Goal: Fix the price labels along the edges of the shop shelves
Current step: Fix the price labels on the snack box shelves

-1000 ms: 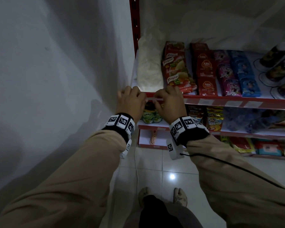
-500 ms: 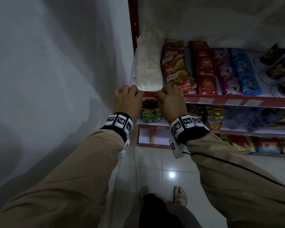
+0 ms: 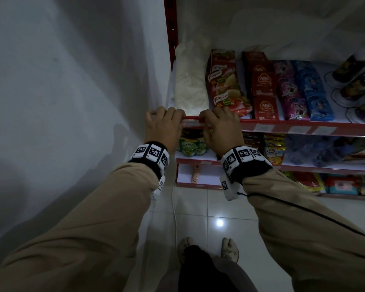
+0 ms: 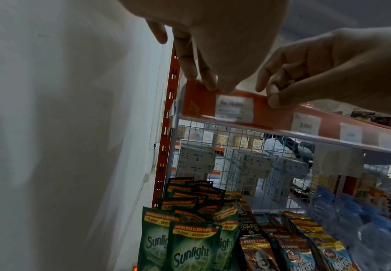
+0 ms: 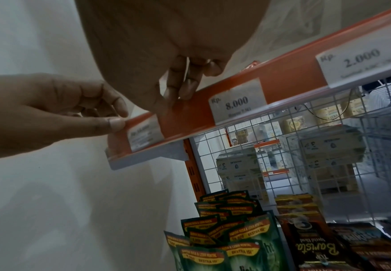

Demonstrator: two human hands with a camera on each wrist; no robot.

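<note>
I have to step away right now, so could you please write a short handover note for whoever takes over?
Left hand: pinches the rail at its wall end.
Right hand: pinches the same rail just right of the end label.
That label sits between the hands, in the rail; whether it is seated I cannot tell.
The 8.000 label and 2.000 label sit in the rail.
Left: finish this label, then check the lower shelves' labels.
</note>
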